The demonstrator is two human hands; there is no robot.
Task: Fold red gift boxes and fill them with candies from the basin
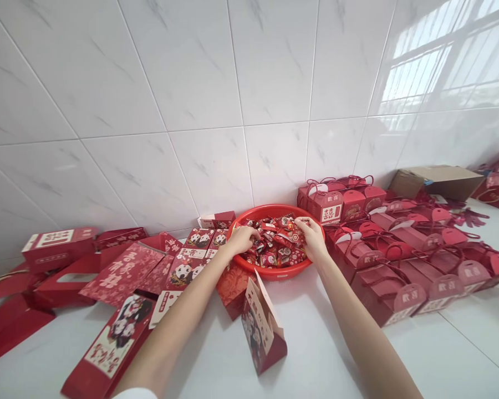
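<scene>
A round red plastic basin (270,272) stands against the wall, filled with wrapped candies (276,244) in red and printed wrappers. My left hand (242,240) reaches over the basin's left side, fingers curled down at the candies; what they hold, if anything, is hidden. At the right side of the basin, my right hand (311,237) pinches a red wrapped candy (296,237) between thumb and fingers. Between my forearms a panda-printed gift box (263,327) stands on the white surface with its top flaps apart. A red patterned box (234,288) lies just behind it.
Rows of red gift boxes with cord handles (403,266) stand at the right. Flat and folded red boxes (125,271) lie piled at the left. A brown cardboard carton (441,180) sits at the far right. White marbled tiles (203,155) form the wall behind.
</scene>
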